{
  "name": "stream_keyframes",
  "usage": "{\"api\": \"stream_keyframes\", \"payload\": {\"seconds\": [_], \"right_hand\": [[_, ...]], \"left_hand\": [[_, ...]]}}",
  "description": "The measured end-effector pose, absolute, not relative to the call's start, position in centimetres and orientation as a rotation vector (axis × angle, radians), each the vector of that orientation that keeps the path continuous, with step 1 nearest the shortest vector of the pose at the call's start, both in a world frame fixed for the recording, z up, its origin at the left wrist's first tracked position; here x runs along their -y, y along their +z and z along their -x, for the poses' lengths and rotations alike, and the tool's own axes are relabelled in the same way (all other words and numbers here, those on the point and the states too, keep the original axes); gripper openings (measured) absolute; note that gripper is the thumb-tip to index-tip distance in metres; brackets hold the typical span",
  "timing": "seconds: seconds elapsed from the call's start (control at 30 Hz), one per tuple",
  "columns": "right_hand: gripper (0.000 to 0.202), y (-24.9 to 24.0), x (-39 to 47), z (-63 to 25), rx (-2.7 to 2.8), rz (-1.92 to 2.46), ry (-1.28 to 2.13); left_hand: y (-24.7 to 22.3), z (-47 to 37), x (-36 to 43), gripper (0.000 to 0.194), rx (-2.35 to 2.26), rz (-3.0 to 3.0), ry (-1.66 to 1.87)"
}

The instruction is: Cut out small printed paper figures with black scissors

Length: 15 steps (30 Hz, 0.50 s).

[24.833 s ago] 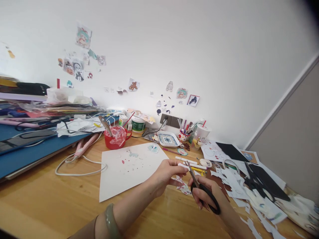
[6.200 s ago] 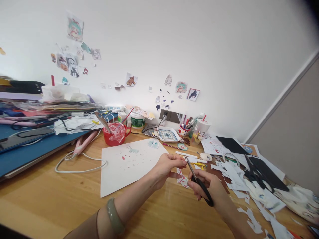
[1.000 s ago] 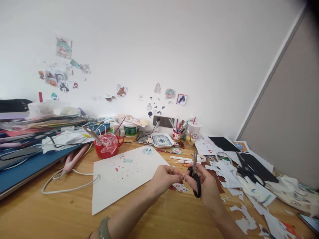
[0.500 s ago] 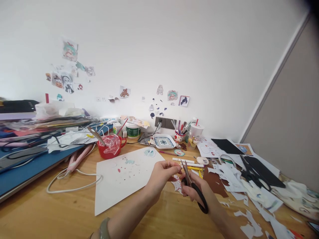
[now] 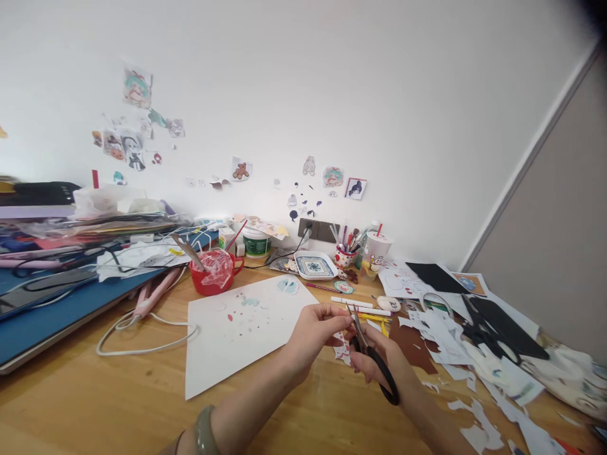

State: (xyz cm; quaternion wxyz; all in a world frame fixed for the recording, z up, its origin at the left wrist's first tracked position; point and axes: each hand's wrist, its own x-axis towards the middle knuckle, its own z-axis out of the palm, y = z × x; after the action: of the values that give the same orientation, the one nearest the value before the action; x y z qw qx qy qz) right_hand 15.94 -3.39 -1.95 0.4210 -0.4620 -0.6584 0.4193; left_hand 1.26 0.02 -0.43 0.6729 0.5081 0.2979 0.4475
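My right hand (image 5: 374,357) grips black-handled scissors (image 5: 385,374), their blades pointing up and a little apart. Close against the blades, my left hand (image 5: 317,332) has its thumb and fingers pinched together; whatever lies between the fingertips is too small to make out. Below the fingers, a piece of paper with red marks (image 5: 342,349) shows in part, partly covered by the hands. Left of my hands lies a white sheet (image 5: 213,360) with small coloured cut-outs on it.
A red mug (image 5: 213,278) stands behind the sheet, near a square patterned dish (image 5: 315,265). Markers (image 5: 363,309), brown paper (image 5: 415,347), white scraps (image 5: 478,423) and larger black scissors (image 5: 484,328) lie to the right. A white cable (image 5: 142,352) loops at left.
The view has shifted slightly, so the scene sits a little to the right. Both hands keep nearly the same pose, and the scissor blades look slightly closer together.
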Motion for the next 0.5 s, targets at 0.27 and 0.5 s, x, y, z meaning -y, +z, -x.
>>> {"api": "stream_keyframes", "payload": {"seconds": [0.27,0.5], "right_hand": [[0.023,-2.41,3.13,-15.85,1.621,1.169,1.018],[0.023,-2.03,3.37,-15.67,1.616,1.185,1.005]], "left_hand": [[-0.59,-1.32,0.14,0.022,-0.626,-1.11,0.998],[-0.57,-1.38,0.28,0.022,-0.584,-1.094,0.983]]}}
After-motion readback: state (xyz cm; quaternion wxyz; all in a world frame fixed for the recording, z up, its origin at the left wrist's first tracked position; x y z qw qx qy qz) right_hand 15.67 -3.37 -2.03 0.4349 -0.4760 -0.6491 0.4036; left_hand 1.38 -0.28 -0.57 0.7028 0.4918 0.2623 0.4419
